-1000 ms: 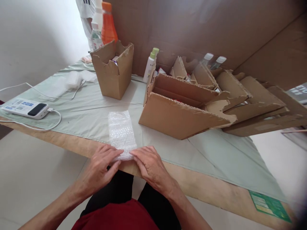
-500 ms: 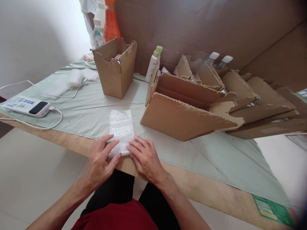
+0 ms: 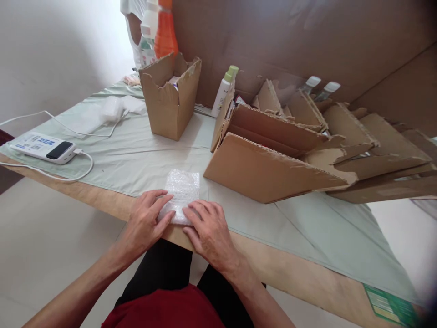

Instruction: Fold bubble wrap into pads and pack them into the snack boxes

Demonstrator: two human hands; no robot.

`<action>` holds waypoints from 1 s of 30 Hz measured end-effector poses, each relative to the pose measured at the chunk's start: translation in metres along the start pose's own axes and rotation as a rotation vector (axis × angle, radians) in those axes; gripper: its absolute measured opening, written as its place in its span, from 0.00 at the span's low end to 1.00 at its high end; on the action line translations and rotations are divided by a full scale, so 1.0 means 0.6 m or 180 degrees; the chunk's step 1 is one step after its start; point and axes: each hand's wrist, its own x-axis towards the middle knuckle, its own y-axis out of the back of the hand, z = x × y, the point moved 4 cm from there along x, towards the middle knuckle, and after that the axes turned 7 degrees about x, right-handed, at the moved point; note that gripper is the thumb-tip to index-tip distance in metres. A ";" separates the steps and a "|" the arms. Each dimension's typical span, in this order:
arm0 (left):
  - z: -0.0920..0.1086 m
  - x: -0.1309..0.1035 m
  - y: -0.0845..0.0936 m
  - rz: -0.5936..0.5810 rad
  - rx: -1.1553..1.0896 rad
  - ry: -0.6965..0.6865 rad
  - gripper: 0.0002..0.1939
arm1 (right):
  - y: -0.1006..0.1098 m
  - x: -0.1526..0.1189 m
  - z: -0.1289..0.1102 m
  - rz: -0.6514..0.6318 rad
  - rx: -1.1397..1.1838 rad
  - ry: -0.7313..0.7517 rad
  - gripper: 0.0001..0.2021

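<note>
A small piece of bubble wrap [image 3: 183, 187] lies near the table's front edge, its near end folded into a thicker strip. My left hand [image 3: 146, 218] touches the left side of this fold, its fingers apart. On the right side of the fold rest the fingertips of my right hand [image 3: 206, 228], also spread. Whether anything is inside the fold cannot be seen.
Tall cardboard boxes [image 3: 266, 173] stand to the right, with a white bottle [image 3: 221, 96] behind. Another box [image 3: 162, 109] stands further back. At left are a white power bank [image 3: 44, 146] with cables and more clear wrap [image 3: 111, 109]. An orange bottle [image 3: 165, 34] is at the back.
The bubble wrap's near end has been folded further, so the flat part is shorter. It sits slightly further right in view, and both hands remain at the fold.
</note>
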 end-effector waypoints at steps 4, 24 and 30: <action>0.013 -0.021 0.014 -0.0157 -0.0451 -0.0284 0.17 | 0.013 -0.002 0.002 -0.0063 0.0550 -0.0281 0.14; 0.046 -0.044 -0.009 -0.0359 -0.3793 0.3207 0.51 | 0.009 -0.025 0.005 0.0425 0.1752 -0.1162 0.10; 0.087 -0.030 -0.027 -0.0926 -0.3800 0.2693 0.45 | 0.036 -0.084 0.024 0.0315 0.2818 -0.1767 0.30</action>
